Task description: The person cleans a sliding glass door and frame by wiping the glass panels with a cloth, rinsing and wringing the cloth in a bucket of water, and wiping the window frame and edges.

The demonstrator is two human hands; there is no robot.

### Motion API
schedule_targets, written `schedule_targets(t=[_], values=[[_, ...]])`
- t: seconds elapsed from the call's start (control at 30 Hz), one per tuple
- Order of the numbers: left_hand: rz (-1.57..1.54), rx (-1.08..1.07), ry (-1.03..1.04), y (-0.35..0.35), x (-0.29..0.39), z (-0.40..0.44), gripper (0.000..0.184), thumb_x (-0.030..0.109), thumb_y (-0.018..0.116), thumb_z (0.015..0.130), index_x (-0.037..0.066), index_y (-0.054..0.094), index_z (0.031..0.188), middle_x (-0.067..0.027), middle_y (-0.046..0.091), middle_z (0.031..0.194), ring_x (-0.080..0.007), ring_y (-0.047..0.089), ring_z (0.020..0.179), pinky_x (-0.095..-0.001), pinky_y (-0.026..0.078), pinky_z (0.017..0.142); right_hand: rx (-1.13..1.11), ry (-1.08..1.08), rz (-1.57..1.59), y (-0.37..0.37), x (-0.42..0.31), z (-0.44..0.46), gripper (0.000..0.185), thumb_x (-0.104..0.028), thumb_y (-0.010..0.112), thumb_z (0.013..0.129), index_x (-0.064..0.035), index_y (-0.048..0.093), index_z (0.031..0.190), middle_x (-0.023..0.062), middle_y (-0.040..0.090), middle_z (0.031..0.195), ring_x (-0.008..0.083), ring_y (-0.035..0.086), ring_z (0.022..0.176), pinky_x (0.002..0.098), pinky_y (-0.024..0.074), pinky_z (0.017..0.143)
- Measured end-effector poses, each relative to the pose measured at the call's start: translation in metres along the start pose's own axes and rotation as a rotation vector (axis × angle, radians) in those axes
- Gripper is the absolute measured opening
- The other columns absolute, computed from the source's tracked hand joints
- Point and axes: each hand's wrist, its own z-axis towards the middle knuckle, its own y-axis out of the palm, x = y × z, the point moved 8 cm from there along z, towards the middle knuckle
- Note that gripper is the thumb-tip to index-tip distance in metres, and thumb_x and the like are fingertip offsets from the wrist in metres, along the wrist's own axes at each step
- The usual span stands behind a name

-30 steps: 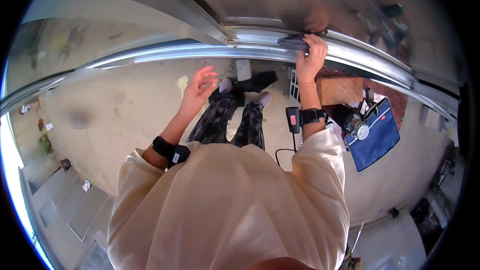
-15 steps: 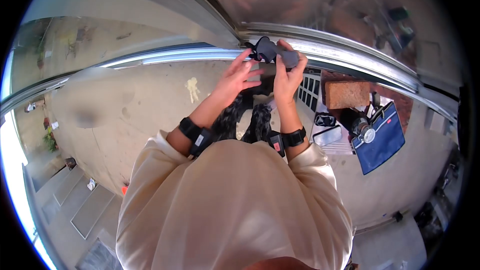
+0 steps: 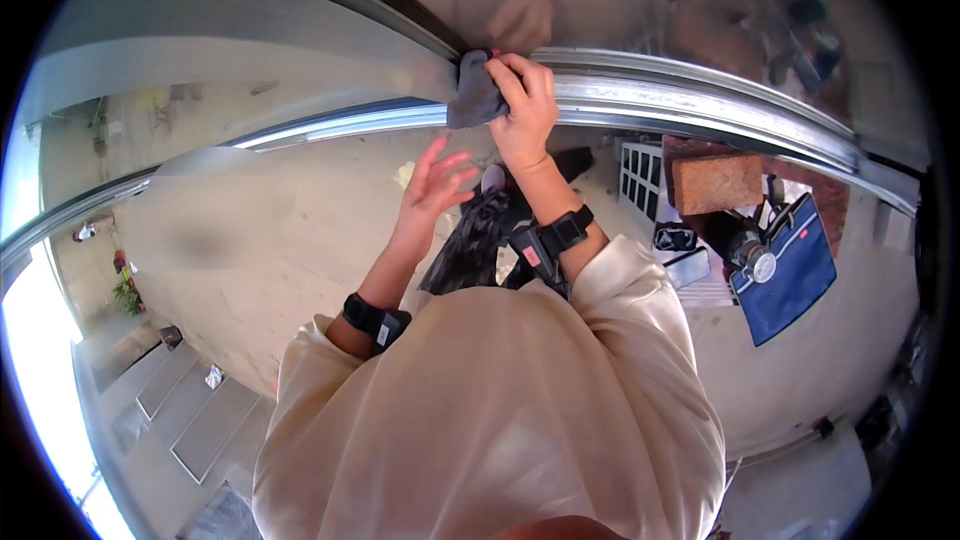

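Note:
My right hand (image 3: pixel 525 110) is closed on a dark grey cloth (image 3: pixel 476 92), which it holds at the inner corner of the metal window track (image 3: pixel 660 95), beside the frame edge and the glass pane (image 3: pixel 610 0). Below and to the left, my left hand (image 3: pixel 436 185) hangs in the air with its fingers spread, holding nothing. Both wrists carry black straps with small boxes.
To the right lie a brick (image 3: pixel 717 183), a blue bag (image 3: pixel 785 270), a phone (image 3: pixel 687 267), a dark camera-like object with a round dial (image 3: pixel 745 248) and a white rack (image 3: pixel 640 178). Framed panels (image 3: pixel 215 430) stand at the lower left.
The cloth was on the track, then between both hands. Now only my right hand has it, further left at the corner. My left hand has drawn back down from the cloth.

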Motion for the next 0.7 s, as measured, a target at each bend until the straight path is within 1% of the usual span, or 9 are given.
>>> schedule_targets(t=[0.1,0.17,0.2,0.23,0.3,0.43,0.5,0.6,0.7], values=[[0.038,0.058,-0.031,-0.024,-0.013,-0.016,0.05,0.013,0.045,0.094,0.013,0.027,0.141,-0.0131,0.047,0.13,-0.0238,0.051,0.115,-0.0346,0.047,0.088,-0.075,0.071,-0.09,0.004,0.017,-0.019,0.046,0.002,0.062,0.056,-0.0141,0.065,0.099,0.0024,0.058,0.097,0.0249,0.055,0.09,0.0341,0.0478,0.072],[0.05,0.096,-0.046,-0.035,-0.018,-0.02,0.05,0.013,0.045,0.094,0.013,0.028,0.14,-0.0122,0.048,0.128,-0.0232,0.052,0.114,-0.0342,0.048,0.088,-0.285,0.135,-0.252,0.014,0.039,-0.035,0.047,0.001,0.063,0.057,-0.0151,0.065,0.102,0.0026,0.057,0.097,0.025,0.054,0.092,0.0338,0.0479,0.072],[0.051,0.094,-0.046,-0.036,-0.018,-0.022,0.05,0.013,0.045,0.094,0.013,0.028,0.14,-0.0122,0.048,0.128,-0.0232,0.052,0.114,-0.0342,0.048,0.088,-0.306,0.147,-0.264,0.013,0.038,-0.033,0.047,0.001,0.064,0.058,-0.0158,0.066,0.102,0.0032,0.056,0.098,0.0251,0.054,0.09,0.0343,0.0479,0.072],[0.046,0.103,-0.042,-0.038,-0.018,-0.022,0.049,0.013,0.045,0.094,0.012,0.028,0.14,-0.0119,0.049,0.127,-0.0229,0.052,0.114,-0.034,0.048,0.088,-0.304,0.146,-0.265,0.012,0.035,-0.03,0.047,0.001,0.064,0.058,-0.0158,0.066,0.102,0.0032,0.056,0.098,0.0251,0.054,0.09,0.0343,0.0479,0.072],[0.047,0.108,-0.042,-0.04,-0.018,-0.021,0.049,0.013,0.045,0.094,0.012,0.029,0.14,-0.0116,0.05,0.126,-0.0226,0.052,0.114,-0.0338,0.048,0.087,-0.152,0.191,-0.064,0.0,0.027,-0.022,0.046,0.002,0.063,0.058,-0.0146,0.067,0.1,0.0036,0.056,0.098,0.0251,0.054,0.088,0.035,0.0479,0.071],[0.025,0.102,-0.06,-0.037,-0.019,-0.021,0.052,0.016,0.049,0.092,0.012,0.029,0.14,-0.0127,0.05,0.126,-0.0226,0.052,0.113,-0.0335,0.046,0.087,-0.124,0.177,-0.07,0.005,0.024,-0.02,0.042,0.002,0.063,0.059,-0.0135,0.068,0.098,0.0038,0.056,0.097,0.0249,0.055,0.087,0.0355,0.0479,0.07],[0.03,0.098,-0.061,-0.037,-0.018,-0.017,0.052,0.017,0.049,0.092,0.012,0.029,0.14,-0.0127,0.05,0.125,-0.0225,0.052,0.113,-0.0335,0.046,0.087,-0.255,0.176,-0.234,0.013,0.036,-0.028,0.043,0.002,0.064,0.058,-0.013,0.068,0.098,0.0041,0.056,0.094,0.0251,0.055,0.087,0.0353,0.0477,0.069],[0.059,0.093,-0.065,-0.037,-0.019,-0.015,0.052,0.017,0.05,0.092,0.012,0.029,0.14,-0.0127,0.051,0.124,-0.0222,0.052,0.112,-0.0336,0.046,0.087,-0.278,0.163,-0.207,0.009,0.035,-0.026,0.042,0.002,0.064,0.058,-0.0133,0.068,0.098,0.0039,0.055,0.095,0.025,0.054,0.086,0.0351,0.0478,0.068],[0.058,0.091,-0.072,-0.034,-0.018,-0.012,0.051,0.017,0.05,0.092,0.011,0.03,0.139,-0.0126,0.052,0.123,-0.0219,0.053,0.112,-0.0337,0.046,0.087,-0.167,0.097,-0.177,0.004,0.014,-0.016,0.041,0.001,0.063,0.059,-0.0139,0.069,0.098,0.0034,0.055,0.094,0.0243,0.054,0.086,0.0347,0.048,0.066]])
